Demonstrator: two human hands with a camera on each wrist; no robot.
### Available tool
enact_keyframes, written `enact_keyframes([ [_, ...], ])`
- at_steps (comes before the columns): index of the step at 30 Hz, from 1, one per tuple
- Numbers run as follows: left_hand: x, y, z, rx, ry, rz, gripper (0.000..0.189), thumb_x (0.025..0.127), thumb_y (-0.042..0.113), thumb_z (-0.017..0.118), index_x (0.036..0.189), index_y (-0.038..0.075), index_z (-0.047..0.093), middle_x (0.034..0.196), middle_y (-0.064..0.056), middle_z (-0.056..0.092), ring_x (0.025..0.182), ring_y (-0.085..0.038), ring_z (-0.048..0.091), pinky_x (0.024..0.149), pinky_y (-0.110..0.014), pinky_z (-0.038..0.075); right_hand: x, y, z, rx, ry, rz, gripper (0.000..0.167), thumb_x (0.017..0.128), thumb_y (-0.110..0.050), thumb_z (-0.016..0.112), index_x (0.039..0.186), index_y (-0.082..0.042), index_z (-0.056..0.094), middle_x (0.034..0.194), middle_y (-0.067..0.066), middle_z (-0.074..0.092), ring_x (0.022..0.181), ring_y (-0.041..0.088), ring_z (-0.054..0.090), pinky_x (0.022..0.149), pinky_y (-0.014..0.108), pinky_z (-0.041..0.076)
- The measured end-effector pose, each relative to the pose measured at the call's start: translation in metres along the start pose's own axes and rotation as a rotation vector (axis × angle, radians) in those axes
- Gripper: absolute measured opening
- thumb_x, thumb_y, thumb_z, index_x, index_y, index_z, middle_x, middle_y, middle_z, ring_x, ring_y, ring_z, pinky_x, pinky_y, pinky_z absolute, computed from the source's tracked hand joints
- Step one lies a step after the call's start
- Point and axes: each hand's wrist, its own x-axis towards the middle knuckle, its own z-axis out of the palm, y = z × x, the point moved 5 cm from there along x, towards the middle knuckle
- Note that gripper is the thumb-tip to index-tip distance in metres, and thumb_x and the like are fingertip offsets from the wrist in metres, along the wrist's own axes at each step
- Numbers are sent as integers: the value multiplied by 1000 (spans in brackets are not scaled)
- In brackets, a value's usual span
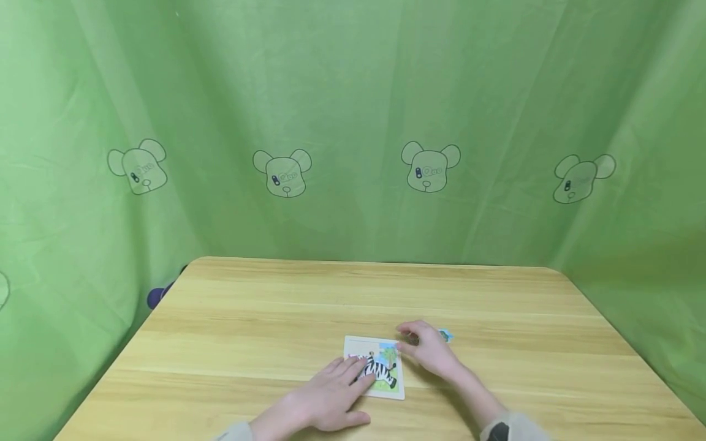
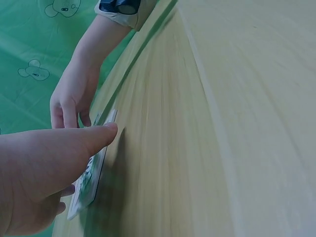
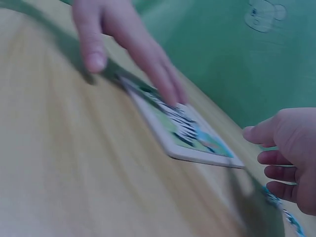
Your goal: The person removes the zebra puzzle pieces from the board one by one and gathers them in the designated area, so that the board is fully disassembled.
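The curtain (image 1: 342,122) is hanging well beyond your fingers, and the table (image 1: 474,300) is spreading beneath and all around them. Your left hand (image 1: 333,395) is reaching over the near left part of the board (image 1: 364,345), its fingers lying nearly straight on the picture and its thumb standing well apart on the near side. Your right hand (image 1: 432,350) is hovering by the board's far right corner, thumb and forefinger curving with a gap between them. Nothing is showing in that gap, but whether the thumb is touching the board's edge, you cannot tell from these angles.

The board is lying directly under your left fingertips and just to the left of your right thumb, so your left hand is the nearer one. It is looking close to square, giving no clear long axis. The zebra (image 1: 379,369) is stretching crosswise, its long axis running from your left fingertips toward the near side of your right thumb; its rump is facing right, so it is pointing left, its front being covered by your fingers. The tree (image 1: 388,354) is standing just beside your right thumb tip. The loose pieces (image 1: 445,335) are lying just to the right of your right fingers, partly hidden.
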Motion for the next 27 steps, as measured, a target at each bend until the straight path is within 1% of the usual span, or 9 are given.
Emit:
enact_keyframes([
  [4,5,5,-2,19,-3,22,71,90,60,37,145,16,31,151,-11,22,137,-26,22,111,-40,21,-4,-9,12,-48,-29,-60,33,76,-16,74,106,-5,66,106,5,62,103,27,54,92,50,43],
  [8,10,11,-4,63,-8,44,72,90,61,35,145,16,31,151,-11,24,138,-25,22,111,-40,22,-5,-12,18,-126,-34,-109,33,74,-19,75,104,-6,68,102,3,60,100,25,53,89,48,44],
  [10,11,13,-5,77,-12,50,72,90,61,35,145,16,31,151,-10,24,138,-24,22,111,-40,22,-5,-12,20,-144,-41,-114,34,74,-18,76,103,-5,68,102,2,58,99,23,52,89,46,44],
  [15,13,16,-3,90,-19,48,72,90,62,34,145,16,31,151,-10,23,138,-24,21,111,-40,22,-6,-11,23,-143,-61,-123,35,73,-16,76,104,-2,68,102,2,56,99,22,51,88,45,45],
  [20,14,16,0,99,-21,41,72,90,62,33,146,17,31,151,-9,23,138,-24,20,111,-41,22,-5,-13,22,-154,-72,-154,36,73,-18,76,104,-1,67,102,3,56,97,21,51,87,44,45],
  [23,15,16,0,92,-29,39,72,89,63,32,146,18,30,151,-9,22,138,-24,20,111,-41,22,-4,-14,21,-173,-96,-175,37,74,-20,76,104,-2,66,102,3,55,96,21,52,87,44,46],
  [27,16,17,1,88,-39,37,72,89,63,32,146,19,29,151,-8,22,138,-22,19,110,-41,23,-4,-15,20,-165,-151,-193,35,75,-22,75,102,-2,65,100,3,54,96,22,51,88,47,45],
])
